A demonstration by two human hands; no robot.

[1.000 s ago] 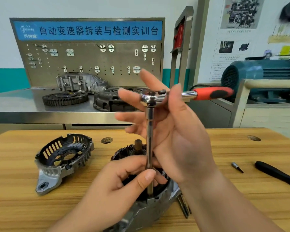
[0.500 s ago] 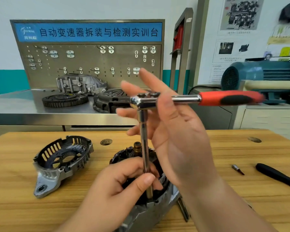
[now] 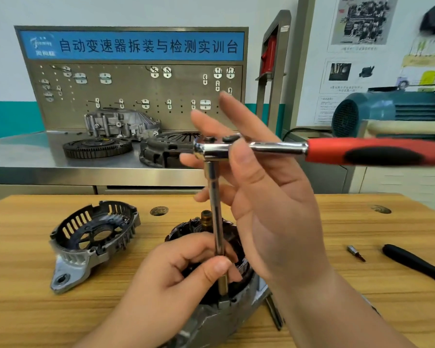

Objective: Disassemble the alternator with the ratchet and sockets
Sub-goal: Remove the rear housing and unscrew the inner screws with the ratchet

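Note:
The alternator body (image 3: 224, 312) sits at the near middle of the wooden table, its rotor shaft (image 3: 206, 218) pointing up. A long chrome extension bar (image 3: 215, 204) stands upright, its lower end on the housing rim. My left hand (image 3: 183, 270) pinches the bar low down between thumb and fingers. On top of the bar is the ratchet (image 3: 211, 149); its red and black handle (image 3: 374, 151) points right, out of the frame. My right hand (image 3: 269, 209) holds the ratchet by its neck, thumb in front, fingers stretched behind the head. The removed end cover (image 3: 93, 237) lies to the left.
A black-handled screwdriver (image 3: 412, 262) and a small bit (image 3: 355, 252) lie on the table at the right. Behind is a steel bench with a flywheel (image 3: 97, 146), a clutch cover (image 3: 166, 149) and a housing (image 3: 121, 124). A blue motor (image 3: 387, 109) stands at the back right.
The ratchet handle has swung round on the right, towards me, and now reaches past the frame's edge. My right hand turned with it. My left hand kept its pinch on the bar.

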